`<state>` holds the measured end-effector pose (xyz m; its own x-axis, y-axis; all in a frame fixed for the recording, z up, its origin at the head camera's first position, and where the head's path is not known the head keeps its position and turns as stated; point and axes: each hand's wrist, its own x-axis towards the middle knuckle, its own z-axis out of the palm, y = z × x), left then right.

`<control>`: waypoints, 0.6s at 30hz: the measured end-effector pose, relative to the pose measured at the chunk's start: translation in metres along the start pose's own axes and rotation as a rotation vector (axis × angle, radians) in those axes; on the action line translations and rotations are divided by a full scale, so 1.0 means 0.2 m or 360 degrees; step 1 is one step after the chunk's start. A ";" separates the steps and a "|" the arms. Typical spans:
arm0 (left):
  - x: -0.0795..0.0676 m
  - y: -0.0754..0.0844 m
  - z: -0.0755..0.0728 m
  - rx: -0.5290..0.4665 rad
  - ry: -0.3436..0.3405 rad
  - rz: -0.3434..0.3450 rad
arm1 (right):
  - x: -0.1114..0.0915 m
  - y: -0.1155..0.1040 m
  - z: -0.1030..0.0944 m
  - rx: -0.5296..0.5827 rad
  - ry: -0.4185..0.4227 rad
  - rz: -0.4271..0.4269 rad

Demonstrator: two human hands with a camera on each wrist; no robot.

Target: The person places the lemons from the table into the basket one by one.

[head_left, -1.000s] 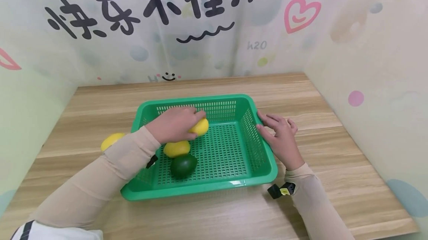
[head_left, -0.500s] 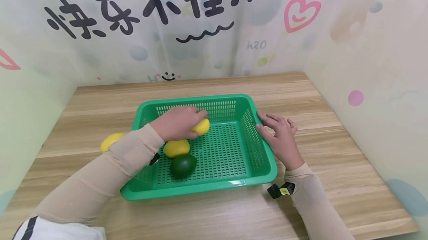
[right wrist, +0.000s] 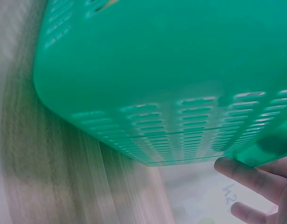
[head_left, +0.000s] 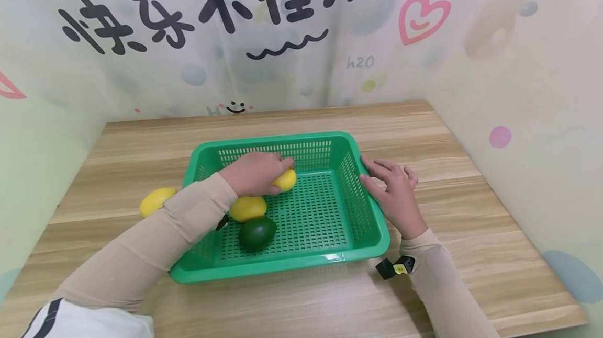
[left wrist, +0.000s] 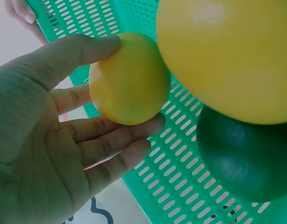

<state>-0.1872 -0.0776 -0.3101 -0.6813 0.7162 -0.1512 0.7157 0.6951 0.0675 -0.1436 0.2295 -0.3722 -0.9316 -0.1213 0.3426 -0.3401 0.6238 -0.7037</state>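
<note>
Inside the green plastic basket my left hand pinches a yellow lemon, low over the slotted floor. The left wrist view shows the thumb on one side of this lemon and fingers on the other. A second lemon lies by the left wrist, right beside a dark green, avocado-like fruit. My right hand touches the outside of the basket's right rim, fingers extended. From the right wrist, its fingers show close to the basket wall.
Left of the basket, another lemon lies on the wooden table, partly behind the left sleeve. Printed walls stand at the back and sides.
My left hand and the lemon it pinches have shifted slightly right within the basket. The right hand keeps its place at the rim.
</note>
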 end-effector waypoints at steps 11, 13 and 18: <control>0.02 -0.01 0.03 0.0027 -0.0019 -0.0001 | 0.00 0.01 0.00 0.0006 -0.0001 -0.0001; 0.03 -0.01 0.04 0.0037 -0.0029 -0.0001 | 0.00 0.01 0.00 0.0006 -0.0001 0.0000; 0.03 0.00 0.04 0.0050 -0.0050 0.0002 | 0.00 0.01 0.00 0.0000 -0.0002 -0.0001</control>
<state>-0.1912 -0.0737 -0.3194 -0.6757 0.7143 -0.1822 0.7212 0.6917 0.0371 -0.1446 0.2304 -0.3726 -0.9315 -0.1226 0.3425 -0.3407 0.6238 -0.7034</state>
